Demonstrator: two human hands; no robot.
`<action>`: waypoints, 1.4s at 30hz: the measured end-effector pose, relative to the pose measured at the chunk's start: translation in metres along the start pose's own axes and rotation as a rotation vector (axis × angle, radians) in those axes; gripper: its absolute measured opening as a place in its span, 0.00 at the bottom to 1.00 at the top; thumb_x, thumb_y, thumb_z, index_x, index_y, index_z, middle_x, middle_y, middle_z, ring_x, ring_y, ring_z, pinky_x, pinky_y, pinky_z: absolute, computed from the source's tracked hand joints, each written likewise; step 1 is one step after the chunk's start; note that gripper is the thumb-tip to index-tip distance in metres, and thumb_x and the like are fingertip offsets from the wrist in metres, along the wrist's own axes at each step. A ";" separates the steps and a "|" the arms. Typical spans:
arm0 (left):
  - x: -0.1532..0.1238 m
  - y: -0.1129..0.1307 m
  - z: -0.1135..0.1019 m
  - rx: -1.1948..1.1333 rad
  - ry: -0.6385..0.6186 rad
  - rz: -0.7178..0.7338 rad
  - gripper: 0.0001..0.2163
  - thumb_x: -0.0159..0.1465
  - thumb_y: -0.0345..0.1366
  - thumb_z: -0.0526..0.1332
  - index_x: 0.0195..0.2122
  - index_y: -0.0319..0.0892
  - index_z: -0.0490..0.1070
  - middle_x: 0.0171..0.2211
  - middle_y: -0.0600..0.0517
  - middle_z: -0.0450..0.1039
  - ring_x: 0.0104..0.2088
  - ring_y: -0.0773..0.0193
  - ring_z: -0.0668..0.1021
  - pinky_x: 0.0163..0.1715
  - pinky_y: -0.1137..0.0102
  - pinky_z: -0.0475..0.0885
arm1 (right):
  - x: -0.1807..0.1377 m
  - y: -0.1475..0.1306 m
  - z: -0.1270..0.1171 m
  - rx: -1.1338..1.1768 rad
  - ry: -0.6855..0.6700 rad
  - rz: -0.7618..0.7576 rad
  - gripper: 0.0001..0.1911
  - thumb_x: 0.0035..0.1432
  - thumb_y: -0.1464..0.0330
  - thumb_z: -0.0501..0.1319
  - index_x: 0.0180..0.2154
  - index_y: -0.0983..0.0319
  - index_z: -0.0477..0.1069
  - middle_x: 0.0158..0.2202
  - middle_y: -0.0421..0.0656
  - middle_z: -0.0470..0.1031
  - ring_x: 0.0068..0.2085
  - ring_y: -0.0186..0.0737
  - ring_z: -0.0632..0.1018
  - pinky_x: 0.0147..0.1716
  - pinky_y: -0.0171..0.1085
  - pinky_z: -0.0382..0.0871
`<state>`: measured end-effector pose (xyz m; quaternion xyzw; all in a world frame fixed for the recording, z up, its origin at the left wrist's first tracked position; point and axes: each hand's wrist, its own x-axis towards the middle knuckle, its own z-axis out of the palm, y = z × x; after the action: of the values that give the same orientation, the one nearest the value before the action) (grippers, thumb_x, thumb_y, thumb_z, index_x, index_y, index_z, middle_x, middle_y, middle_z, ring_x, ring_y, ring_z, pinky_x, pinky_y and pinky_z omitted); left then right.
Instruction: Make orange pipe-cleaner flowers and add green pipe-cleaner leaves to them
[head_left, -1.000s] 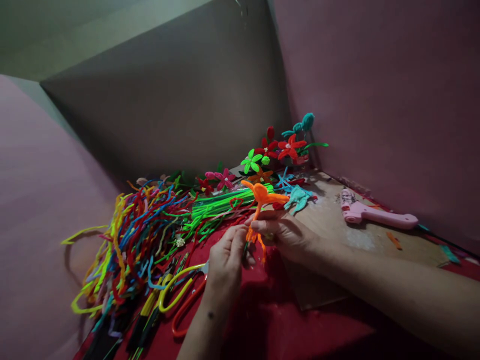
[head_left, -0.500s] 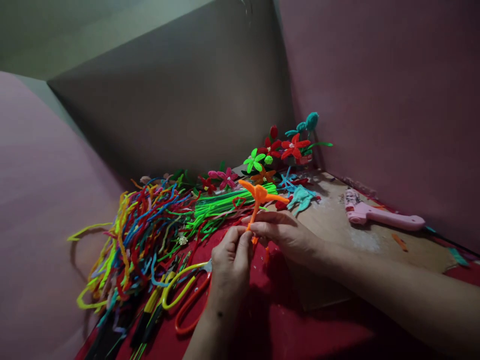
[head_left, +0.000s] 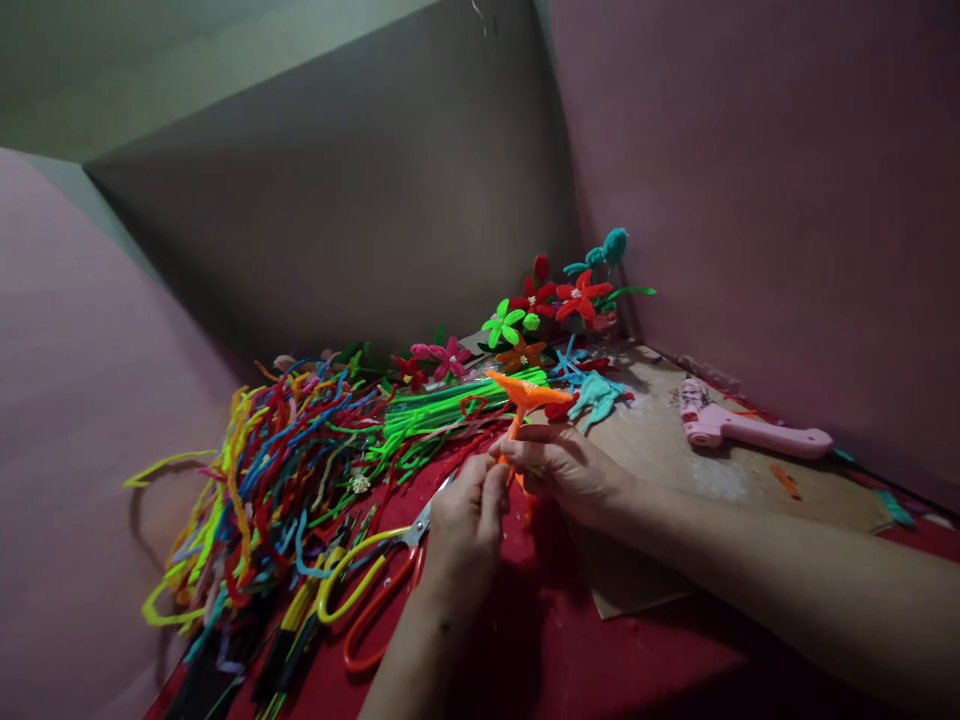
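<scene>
An orange pipe-cleaner flower (head_left: 526,393) is held upright between my two hands, its petals spread at the top and its stem running down into my fingers. My left hand (head_left: 474,515) is closed, thumb and forefinger pinching the lower stem. Just above that, my right hand (head_left: 566,465) pinches the same stem from the right. Orange ends hang below the fingers. Scissors (head_left: 411,540) with yellow and red handles lie beside my left wrist, blades partly hidden behind the hand.
A heap of multicoloured pipe cleaners (head_left: 270,480) lies left, beside a green bundle (head_left: 435,415). Finished flowers (head_left: 581,295) stand at the back. A pink glue gun (head_left: 757,425) rests on cardboard (head_left: 720,490) at right. Black-and-yellow handled pliers (head_left: 296,620) lie front left on the red surface.
The orange flower has tipped and sunk slightly, so its petals show from a lower angle. Both hands keep their pinch on the stem. The whole view has shifted a little.
</scene>
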<state>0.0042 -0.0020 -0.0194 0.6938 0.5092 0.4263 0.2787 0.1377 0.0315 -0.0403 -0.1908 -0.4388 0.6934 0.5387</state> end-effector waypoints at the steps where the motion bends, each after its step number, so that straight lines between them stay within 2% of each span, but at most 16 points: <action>1: 0.000 -0.004 0.001 0.179 0.063 0.097 0.08 0.59 0.39 0.56 0.27 0.41 0.67 0.20 0.55 0.64 0.19 0.70 0.66 0.20 0.75 0.60 | 0.000 0.001 0.000 -0.008 0.026 0.008 0.09 0.46 0.66 0.65 0.28 0.66 0.74 0.20 0.36 0.64 0.20 0.25 0.58 0.19 0.31 0.48; 4: -0.001 -0.013 0.004 0.490 0.149 0.283 0.05 0.59 0.34 0.55 0.29 0.42 0.69 0.21 0.53 0.66 0.22 0.67 0.68 0.25 0.74 0.60 | 0.000 -0.001 0.002 -0.061 0.044 0.035 0.11 0.45 0.64 0.66 0.30 0.65 0.75 0.20 0.36 0.65 0.20 0.26 0.59 0.19 0.31 0.51; 8: -0.002 -0.010 0.001 0.419 0.145 0.284 0.07 0.61 0.32 0.52 0.30 0.42 0.69 0.21 0.55 0.65 0.21 0.69 0.67 0.24 0.75 0.59 | 0.001 -0.007 0.006 -0.151 -0.038 -0.012 0.08 0.46 0.66 0.65 0.29 0.64 0.76 0.24 0.38 0.71 0.25 0.30 0.67 0.25 0.32 0.61; 12: -0.003 0.003 -0.001 0.013 0.072 0.033 0.08 0.61 0.37 0.55 0.27 0.40 0.68 0.19 0.57 0.61 0.19 0.73 0.63 0.19 0.77 0.57 | 0.003 -0.005 0.003 -0.080 -0.139 -0.030 0.06 0.48 0.68 0.63 0.28 0.64 0.76 0.24 0.39 0.72 0.26 0.31 0.70 0.28 0.32 0.63; 16: -0.001 0.007 -0.002 -0.610 -0.175 -0.269 0.08 0.60 0.40 0.56 0.34 0.40 0.68 0.14 0.62 0.54 0.10 0.78 0.52 0.10 0.80 0.51 | 0.003 -0.002 0.000 0.008 -0.158 0.042 0.11 0.49 0.68 0.62 0.35 0.65 0.76 0.24 0.39 0.72 0.25 0.30 0.70 0.24 0.31 0.61; 19: 0.000 0.005 -0.004 -0.934 -0.342 -0.322 0.07 0.60 0.37 0.56 0.30 0.39 0.66 0.12 0.64 0.52 0.08 0.80 0.44 0.06 0.81 0.50 | 0.000 -0.005 0.002 0.043 -0.207 0.038 0.11 0.49 0.68 0.62 0.37 0.65 0.75 0.23 0.39 0.72 0.23 0.29 0.69 0.23 0.31 0.58; 21: 0.000 0.003 -0.004 -1.000 -0.411 -0.319 0.08 0.60 0.37 0.56 0.28 0.39 0.66 0.12 0.64 0.49 0.08 0.80 0.42 0.04 0.81 0.51 | -0.001 -0.008 0.003 0.039 -0.234 0.023 0.10 0.50 0.69 0.62 0.36 0.65 0.75 0.22 0.39 0.71 0.23 0.28 0.68 0.23 0.31 0.57; 22: 0.000 0.003 -0.005 -0.966 -0.421 -0.312 0.08 0.60 0.38 0.56 0.28 0.39 0.65 0.12 0.64 0.49 0.08 0.80 0.43 0.04 0.80 0.51 | -0.001 -0.008 0.004 0.034 -0.230 0.019 0.09 0.50 0.69 0.62 0.34 0.65 0.75 0.22 0.39 0.70 0.23 0.28 0.67 0.22 0.30 0.55; 24: 0.000 0.002 -0.005 -0.726 -0.362 -0.256 0.10 0.61 0.40 0.54 0.28 0.39 0.65 0.13 0.63 0.52 0.08 0.78 0.49 0.07 0.79 0.54 | -0.001 -0.008 0.003 0.030 -0.188 0.004 0.07 0.49 0.68 0.63 0.31 0.66 0.75 0.21 0.38 0.68 0.21 0.26 0.64 0.20 0.30 0.52; 27: 0.001 -0.003 -0.002 -0.092 -0.093 -0.008 0.11 0.61 0.40 0.54 0.25 0.40 0.65 0.17 0.57 0.61 0.14 0.74 0.63 0.16 0.78 0.59 | 0.001 -0.004 0.001 0.018 -0.073 -0.010 0.08 0.48 0.66 0.63 0.27 0.66 0.74 0.18 0.35 0.62 0.19 0.25 0.58 0.18 0.31 0.47; 29: 0.001 -0.010 0.002 0.288 0.075 0.195 0.08 0.59 0.37 0.56 0.25 0.41 0.66 0.19 0.55 0.64 0.19 0.71 0.66 0.20 0.76 0.60 | 0.002 -0.003 0.001 0.019 -0.011 0.015 0.08 0.47 0.66 0.64 0.27 0.66 0.73 0.18 0.34 0.60 0.18 0.24 0.56 0.17 0.31 0.44; 32: 0.001 -0.021 0.005 0.528 0.185 0.369 0.06 0.60 0.34 0.54 0.28 0.42 0.68 0.19 0.55 0.63 0.19 0.70 0.65 0.22 0.75 0.58 | 0.001 -0.005 0.003 -0.035 0.008 0.037 0.08 0.47 0.66 0.64 0.24 0.65 0.70 0.17 0.34 0.58 0.18 0.25 0.56 0.17 0.31 0.45; 34: 0.000 -0.022 0.004 0.503 0.189 0.374 0.07 0.61 0.33 0.52 0.31 0.43 0.69 0.19 0.56 0.62 0.18 0.71 0.64 0.22 0.76 0.59 | -0.001 -0.009 0.006 -0.085 -0.023 0.042 0.09 0.47 0.65 0.64 0.22 0.64 0.70 0.17 0.34 0.59 0.19 0.26 0.58 0.18 0.31 0.50; 36: -0.001 -0.018 0.003 0.401 0.166 0.297 0.07 0.62 0.34 0.52 0.34 0.43 0.69 0.19 0.57 0.62 0.18 0.71 0.63 0.22 0.76 0.59 | -0.002 -0.014 0.008 -0.102 -0.079 0.042 0.07 0.46 0.67 0.64 0.24 0.65 0.72 0.19 0.36 0.64 0.22 0.28 0.64 0.23 0.31 0.57; 39: -0.003 -0.006 0.001 0.117 0.093 0.074 0.09 0.62 0.39 0.53 0.31 0.42 0.69 0.17 0.58 0.58 0.17 0.73 0.60 0.18 0.77 0.56 | -0.002 -0.016 0.007 -0.138 -0.130 -0.007 0.06 0.45 0.69 0.64 0.28 0.64 0.75 0.25 0.39 0.70 0.29 0.32 0.69 0.30 0.34 0.62; 42: -0.002 0.004 -0.001 -0.267 -0.034 -0.146 0.11 0.61 0.42 0.55 0.27 0.40 0.67 0.15 0.60 0.55 0.13 0.76 0.57 0.13 0.78 0.51 | 0.001 -0.012 0.002 -0.106 -0.136 -0.036 0.07 0.46 0.70 0.63 0.30 0.64 0.76 0.24 0.39 0.71 0.28 0.31 0.69 0.29 0.33 0.62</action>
<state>0.0049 -0.0051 -0.0164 0.6186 0.4922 0.4572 0.4074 0.1425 0.0320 -0.0293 -0.1637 -0.5140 0.6705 0.5093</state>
